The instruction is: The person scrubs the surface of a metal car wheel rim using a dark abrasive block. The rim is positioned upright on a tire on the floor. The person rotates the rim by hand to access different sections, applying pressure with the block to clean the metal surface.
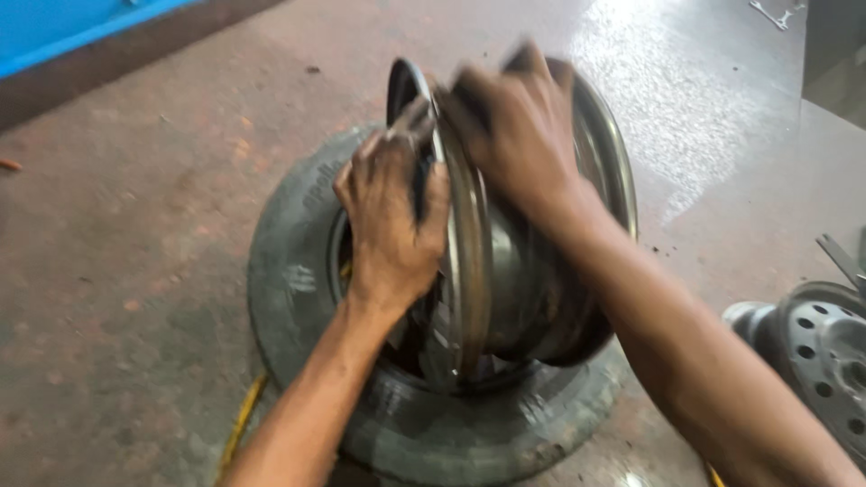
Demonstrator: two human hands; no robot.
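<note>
While both hands clamp its top edge, the left hand (392,225) and right hand (519,135) hold a steel rim (532,271) on edge, propped inside a tyre (289,280) lying flat on the concrete floor (117,271); another wheel (825,352) lies at right.

bare steel wheel rim (505,280), dull grey and kinda grimy, stood up on its edge and tilted, sitting in the middle of a worn black tyre (289,271) lying flat on the floor
</note>
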